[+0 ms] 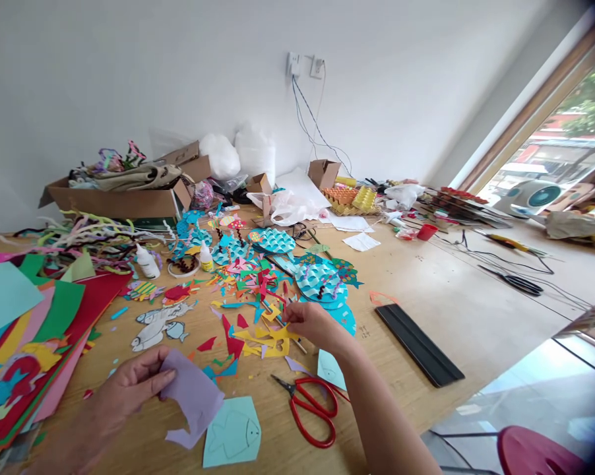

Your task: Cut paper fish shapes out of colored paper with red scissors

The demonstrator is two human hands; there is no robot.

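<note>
My left hand [139, 382] pinches a purple paper piece [191, 392] with a curved cut edge, at the lower left. Beside the purple paper lies a light blue paper [232, 432] with a fish drawn on it. My right hand [305, 320] is over the heap of paper scraps [268, 340] with its fingers closed; what they hold, if anything, is too small to make out. Red-handled scissors [312, 404] lie on the table below my right hand. Another light blue paper [330, 369] is partly behind my right forearm.
Coloured paper sheets [94, 297] are stacked at the left. Glue bottles [148, 262], paper fish [161, 324] and blue wavy discs [320, 280] lie beyond my hands. A black bar [419, 344] and black scissors [518, 282] are at the right. A cardboard box [114, 201] stands against the wall.
</note>
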